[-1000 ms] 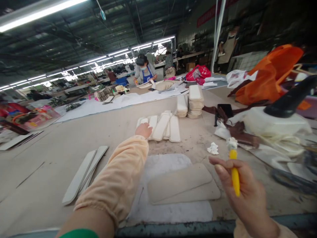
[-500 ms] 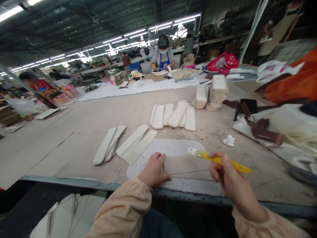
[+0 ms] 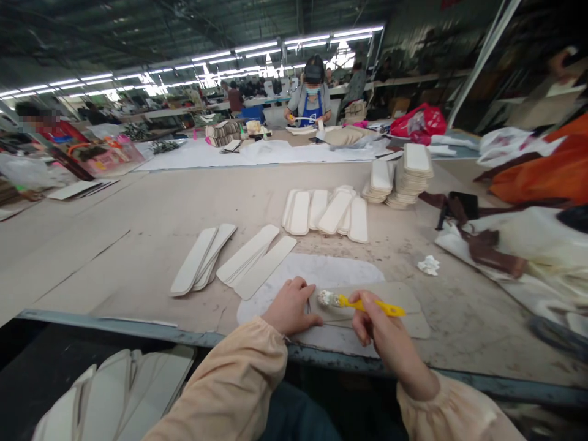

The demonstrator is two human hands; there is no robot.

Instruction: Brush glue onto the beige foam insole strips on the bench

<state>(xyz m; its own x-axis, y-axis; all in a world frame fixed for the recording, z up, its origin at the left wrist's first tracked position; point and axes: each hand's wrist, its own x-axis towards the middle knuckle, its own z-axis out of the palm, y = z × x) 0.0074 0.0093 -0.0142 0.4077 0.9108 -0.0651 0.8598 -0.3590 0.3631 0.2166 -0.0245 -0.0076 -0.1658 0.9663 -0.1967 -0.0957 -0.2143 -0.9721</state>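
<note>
At the near side of the table [image 3: 138, 202], a flat beige panel [image 3: 408, 297] lies over a white sheet [image 3: 337, 266], its right end reaching past the sheet. A dark line runs along it; whether that is an overlap of two pieces cannot be told. The left hand [image 3: 291, 306] rests at the panel's left end, thumb and forefinger spread apart. The right hand [image 3: 381, 324] grips a yellow-handled brush [image 3: 345, 301], its white-coated head over the panel, just beside the left fingers; contact with the surface cannot be confirmed. Principal risk: with head and fingers this near, the white coating could smear onto the left hand and from there onto clean work. Secondly, the panel could slide or turn if the left hand's pressure slackens, the far end being unsupported by any hand. Thirdly, an overloaded head could shed a lump or run over the panel's edge onto the sheet. Loose pale strips [image 3: 264, 254] lie near the left wrist; a careless sweep of that sleeve could disturb them. Further strips [image 3: 335, 211] lie fanned beyond, well apart from the brush.
</note>
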